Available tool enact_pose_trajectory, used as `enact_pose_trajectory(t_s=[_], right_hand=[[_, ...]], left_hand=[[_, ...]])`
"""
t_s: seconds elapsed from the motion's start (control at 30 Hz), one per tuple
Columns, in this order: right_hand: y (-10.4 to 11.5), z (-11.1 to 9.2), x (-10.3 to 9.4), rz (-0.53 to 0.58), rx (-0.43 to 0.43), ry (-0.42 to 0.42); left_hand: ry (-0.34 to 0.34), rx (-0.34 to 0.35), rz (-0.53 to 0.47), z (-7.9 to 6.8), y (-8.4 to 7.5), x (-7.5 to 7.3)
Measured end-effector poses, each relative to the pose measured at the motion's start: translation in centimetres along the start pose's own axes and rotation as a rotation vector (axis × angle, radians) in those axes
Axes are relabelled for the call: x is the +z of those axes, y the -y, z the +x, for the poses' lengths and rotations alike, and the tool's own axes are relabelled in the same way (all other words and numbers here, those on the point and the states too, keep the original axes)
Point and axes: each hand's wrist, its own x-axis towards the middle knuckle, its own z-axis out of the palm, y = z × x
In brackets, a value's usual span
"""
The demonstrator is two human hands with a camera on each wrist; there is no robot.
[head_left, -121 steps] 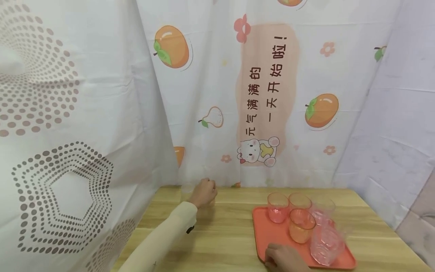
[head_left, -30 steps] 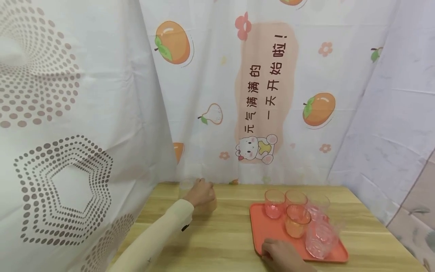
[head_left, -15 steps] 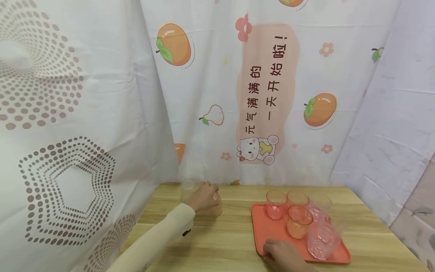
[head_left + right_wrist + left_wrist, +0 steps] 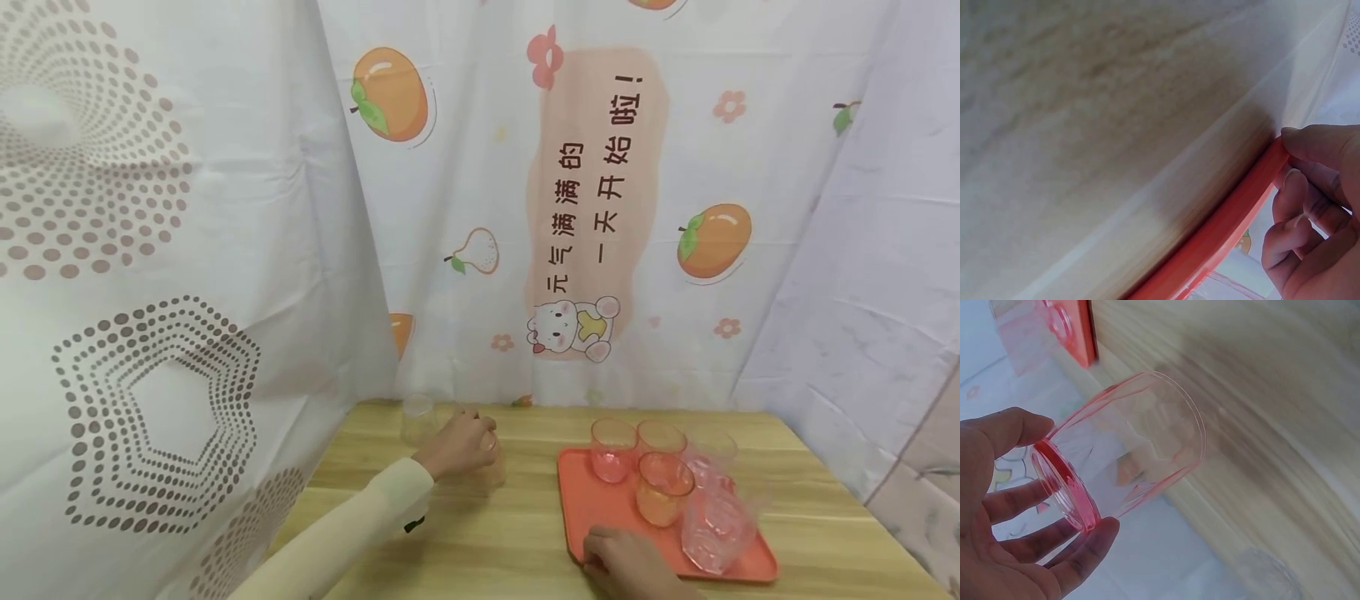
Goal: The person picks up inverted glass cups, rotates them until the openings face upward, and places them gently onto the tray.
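My left hand [image 4: 461, 443] grips a clear pink-tinted cup [image 4: 1125, 450] by its thick base, thumb on one side and fingers on the other. That cup is upside down, its mouth towards the wooden table. Just left of the hand stands another clear cup [image 4: 417, 421]. At the near left corner of the red tray [image 4: 592, 517], my right hand [image 4: 626, 560] pinches the tray's rim between thumb and fingers. On the tray are a pink cup [image 4: 613, 454], an orange cup [image 4: 663, 496], a reddish cup [image 4: 662, 437] partly hidden behind it, and a pink transparent pitcher [image 4: 716, 533].
A pale clear cup [image 4: 712, 450] sits at the tray's back right, partly hidden by the pitcher. Bare wooden tabletop [image 4: 517, 517] lies between the left hand and the tray. Printed curtains [image 4: 487, 333] hang behind and at both sides of the table.
My left hand has moved a little right and nearer with the cup, widening the gap to the other clear cup. The right hand stays at the tray's corner.
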Motion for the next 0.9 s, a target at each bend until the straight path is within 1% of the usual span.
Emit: enact_pose_trajectory(t_s=[0.1, 0.17, 0.23, 0.3, 0.43, 0.57, 0.7, 0.8, 0.9], right_hand=[[0.0, 0.1, -0.1, -0.001, -0.004, -0.013], [0.0, 0.2, -0.2, -0.007, -0.003, -0.011], [0.1, 0.3, -0.4, -0.005, 0.001, 0.001], [0.1, 0.3, -0.5, 0.006, 0.011, 0.026], [0.0, 0.2, -0.8, 0.039, 0.044, 0.093], [-0.1, 0.2, -0.9, 0.075, 0.082, 0.147], [-0.5, 0.3, -1.0, 0.099, 0.08, 0.149], [-0.6, 0.4, -1.2, 0.135, 0.086, 0.147], [-0.7, 0.7, -1.4, 0.204, 0.134, 0.157]], left_hand=[[0.002, 0.027, -0.017, -0.2, -0.7, 0.0], [0.013, 0.034, -0.042, -0.3, -1.1, 0.0], [0.01, 0.049, -0.054, -0.6, -1.6, 0.1], [0.004, 0.066, -0.086, -0.8, -2.0, 0.1], [0.008, 0.074, -0.168, -1.0, -2.8, 0.1], [0.037, 0.049, -0.245, -1.2, -3.2, 0.1], [0.047, 0.021, -0.309, -1.3, -3.3, 0.0], [0.049, -0.001, -0.404, -1.4, -3.3, 0.2], [0.048, -0.026, -0.495, -1.6, -3.5, 0.6]])
